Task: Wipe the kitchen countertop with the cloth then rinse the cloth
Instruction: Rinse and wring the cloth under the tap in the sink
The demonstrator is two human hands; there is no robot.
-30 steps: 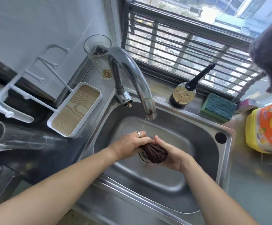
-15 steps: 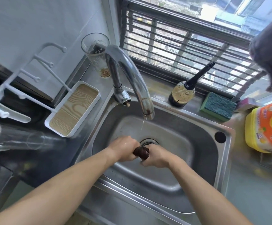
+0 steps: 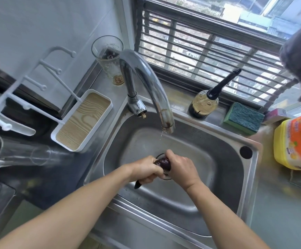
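There, dark cloth [image 3: 162, 163] bunched between both gripping hands, over the sink [image 3: 196, 141].

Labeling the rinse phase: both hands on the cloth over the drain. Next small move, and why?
Probably keep twisting to wring it. Left hand and right hand both grip the dark cloth, bunched into a tight roll above the sink drain, and the faucet only dribbles.

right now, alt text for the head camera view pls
Both hands, left hand and right hand, wring a dark cloth over the drain of a steel sink. The tap above only drips; a green sponge lies on the ledge behind.
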